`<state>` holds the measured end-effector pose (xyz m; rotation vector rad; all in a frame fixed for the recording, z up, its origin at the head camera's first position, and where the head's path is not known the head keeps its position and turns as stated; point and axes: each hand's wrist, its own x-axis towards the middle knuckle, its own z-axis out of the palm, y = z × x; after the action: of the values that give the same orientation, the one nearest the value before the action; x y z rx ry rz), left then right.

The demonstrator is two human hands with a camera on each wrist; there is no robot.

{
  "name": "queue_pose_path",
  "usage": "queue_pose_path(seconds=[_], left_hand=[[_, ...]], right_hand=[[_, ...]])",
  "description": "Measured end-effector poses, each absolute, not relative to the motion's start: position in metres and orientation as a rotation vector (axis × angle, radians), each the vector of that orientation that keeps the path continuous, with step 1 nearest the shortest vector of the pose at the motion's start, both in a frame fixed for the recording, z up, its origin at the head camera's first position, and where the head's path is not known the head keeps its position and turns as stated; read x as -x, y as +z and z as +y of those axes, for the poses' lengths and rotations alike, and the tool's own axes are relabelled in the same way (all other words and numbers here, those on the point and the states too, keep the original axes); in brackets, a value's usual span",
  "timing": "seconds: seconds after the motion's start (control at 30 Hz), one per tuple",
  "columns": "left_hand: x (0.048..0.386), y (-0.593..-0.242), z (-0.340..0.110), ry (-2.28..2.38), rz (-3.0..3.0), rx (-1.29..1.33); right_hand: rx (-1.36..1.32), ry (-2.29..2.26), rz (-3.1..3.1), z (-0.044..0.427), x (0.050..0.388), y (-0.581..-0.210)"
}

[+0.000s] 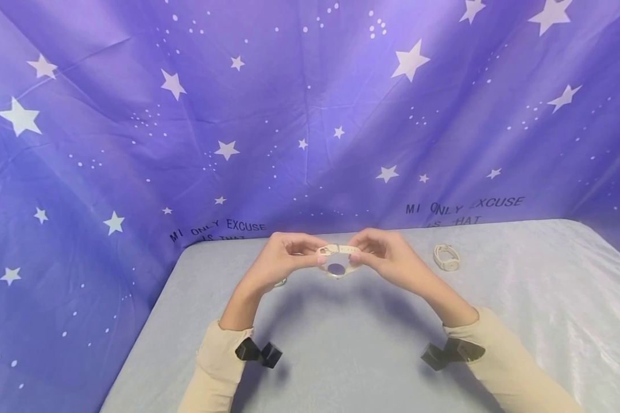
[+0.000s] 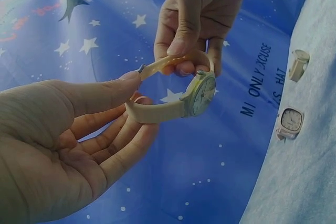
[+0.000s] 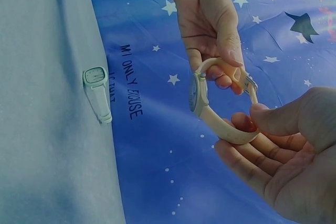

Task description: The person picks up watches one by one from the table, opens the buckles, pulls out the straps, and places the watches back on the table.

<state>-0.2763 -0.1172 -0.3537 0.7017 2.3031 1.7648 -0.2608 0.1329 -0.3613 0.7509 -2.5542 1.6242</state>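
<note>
Both hands hold a cream wristwatch [image 1: 347, 249] above the table, its strap forming a loop. My left hand [image 1: 281, 258] pinches the strap between thumb and fingers on the left side, near the metal buckle [image 3: 251, 83]. On the other side my right hand [image 1: 387, 256] pinches the strap by its row of holes. The round dial [image 2: 203, 95] hangs at the lower part of the loop in the head view, facing away from the palms. Fingers cover parts of the strap in each view.
A second cream watch [image 1: 447, 258] stands on the pale cloth-covered table [image 1: 341, 355], right of my right hand. Partly hidden behind my left wrist lies another watch [image 1: 281, 282]; its squarish dial [image 3: 95, 75] shows in the right wrist view. A purple starry curtain [image 1: 310, 115] hangs behind.
</note>
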Motion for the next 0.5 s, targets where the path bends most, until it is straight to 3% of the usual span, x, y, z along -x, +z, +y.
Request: queue_pose_path(seconds=[0.5], left_hand=[[0.2768,-0.3499,-0.1248,1.804,2.298,-0.703]], right_hand=[[-0.641,1.688,-2.569,0.1352,0.2629,-0.3597]])
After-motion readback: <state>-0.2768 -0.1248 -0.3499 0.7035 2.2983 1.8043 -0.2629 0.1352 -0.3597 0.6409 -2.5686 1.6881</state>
